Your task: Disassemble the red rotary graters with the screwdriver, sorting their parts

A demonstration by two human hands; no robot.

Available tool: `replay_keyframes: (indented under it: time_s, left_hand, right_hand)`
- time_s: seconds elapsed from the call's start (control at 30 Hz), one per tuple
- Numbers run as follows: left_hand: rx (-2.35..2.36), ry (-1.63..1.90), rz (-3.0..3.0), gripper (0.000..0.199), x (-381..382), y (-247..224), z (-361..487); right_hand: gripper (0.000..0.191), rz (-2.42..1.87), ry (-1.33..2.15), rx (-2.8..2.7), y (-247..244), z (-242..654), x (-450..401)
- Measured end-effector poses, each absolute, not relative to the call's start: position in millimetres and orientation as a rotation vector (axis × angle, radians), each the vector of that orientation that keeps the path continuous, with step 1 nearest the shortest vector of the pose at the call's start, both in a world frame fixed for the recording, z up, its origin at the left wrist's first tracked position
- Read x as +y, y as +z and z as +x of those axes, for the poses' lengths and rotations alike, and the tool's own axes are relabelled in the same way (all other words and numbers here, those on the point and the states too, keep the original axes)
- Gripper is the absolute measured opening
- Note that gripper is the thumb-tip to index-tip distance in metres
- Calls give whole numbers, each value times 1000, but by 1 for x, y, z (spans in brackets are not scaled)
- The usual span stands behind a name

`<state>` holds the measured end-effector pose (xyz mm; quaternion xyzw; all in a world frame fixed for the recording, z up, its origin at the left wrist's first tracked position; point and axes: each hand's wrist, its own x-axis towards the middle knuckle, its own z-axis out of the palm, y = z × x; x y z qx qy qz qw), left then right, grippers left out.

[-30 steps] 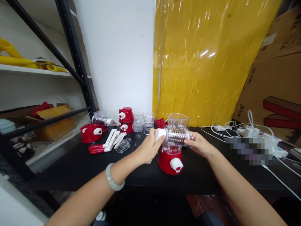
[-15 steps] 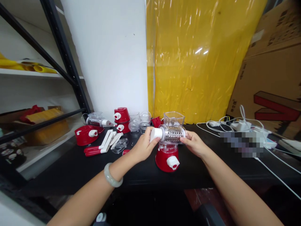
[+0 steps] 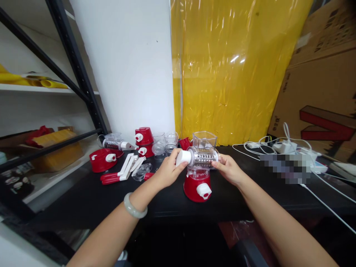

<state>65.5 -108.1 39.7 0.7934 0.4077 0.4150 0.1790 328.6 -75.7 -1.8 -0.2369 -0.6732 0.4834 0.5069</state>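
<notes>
A metal grating drum (image 3: 204, 158) lies sideways inside a clear plastic housing (image 3: 205, 139) above a red base (image 3: 196, 189) with a white knob (image 3: 204, 191). My left hand (image 3: 168, 170) grips the white end piece (image 3: 183, 158) at the drum's left side. At the drum's right end, my right hand (image 3: 228, 168) has its fingers closed round the housing's rim. Some of its fingertips are hidden behind the clear plastic. The base stands upright on the black table (image 3: 167, 211).
Left on the table are red bases (image 3: 101, 161), a second drum (image 3: 112, 144), white cranks with red handles (image 3: 119, 174), and clear cups (image 3: 158, 144). White cables (image 3: 267, 146) and a power strip lie right. A large carton (image 3: 319, 85) stands behind them.
Both hands remain on the drum and its housing, with the left hand shifted very slightly left. The whole view has moved a little; more of a red handle shows behind the left forearm.
</notes>
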Motion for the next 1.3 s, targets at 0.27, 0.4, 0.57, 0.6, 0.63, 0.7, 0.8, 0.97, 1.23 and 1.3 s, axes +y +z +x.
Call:
replay_keyframes:
  time_s: [0.27,0.4,0.57,0.6,0.63,0.7,0.8,0.97,1.23,1.3]
  left_hand:
    - [1247,1466,2004,40,-113,29,66]
    - [1277,1805,1832,43,-111,61,7]
    - [1192,1605,2133,40,-130,92,-10]
    - [1110,1529,2145,40,-132,93,-6]
    - [1013,1455,2114,41,-132,92,-2]
    - [863,1358,1984,43,-130,85,4]
    - [735,1260,1721,48,-120,70,7]
    - [602,1243,1426,68,-104,58,12]
    - [738,1303,1306,85,-94,46,14]
    - [796,1312,1360,84,-96,42,10]
  right_hand:
    - [57,-595,1172,-1502,-4,336,-79]
    - [62,-600,1095,-1341,-5,355,-79]
    - [51,-593,1166,-1351,-1,351,-71]
    - [51,-594,1175,-1348,0,347,-71]
    - [51,-597,1177,-1340,0,344,-71]
    - [52,-609,1165,-1317,0,338,-73]
    - [55,-634,1119,-1287,-2,326,-77]
    - [54,-685,1084,-1310,-4,306,-81]
    - [59,-735,1050,-1269,-10,312,-89]
    - [60,-754,1027,-1258,-10,320,-92]
